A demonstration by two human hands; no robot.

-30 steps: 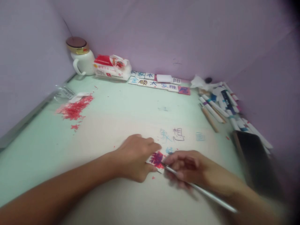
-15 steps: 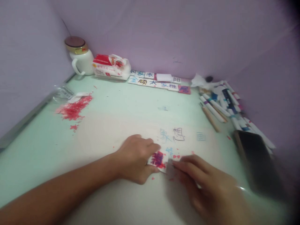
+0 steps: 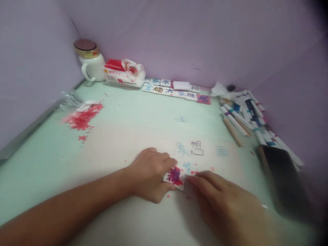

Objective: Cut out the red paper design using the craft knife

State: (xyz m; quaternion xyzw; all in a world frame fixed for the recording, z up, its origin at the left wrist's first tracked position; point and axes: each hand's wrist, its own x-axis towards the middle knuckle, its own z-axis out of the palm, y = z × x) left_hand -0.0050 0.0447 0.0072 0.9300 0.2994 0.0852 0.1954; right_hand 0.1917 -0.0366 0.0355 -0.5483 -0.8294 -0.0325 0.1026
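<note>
One tile (image 3: 175, 176) in left hand (image 3: 151, 175), 想 (image 3: 196, 148) beyond

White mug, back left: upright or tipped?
Upright: the mug stands on the table, its handle at the side and the gold-rimmed lid on top.

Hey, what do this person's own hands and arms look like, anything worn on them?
Both are bare, without gloves. The left hand and left forearm show no sleeve, watch or bracelet. The right hand is blurred, so finer details can't be told.
</note>
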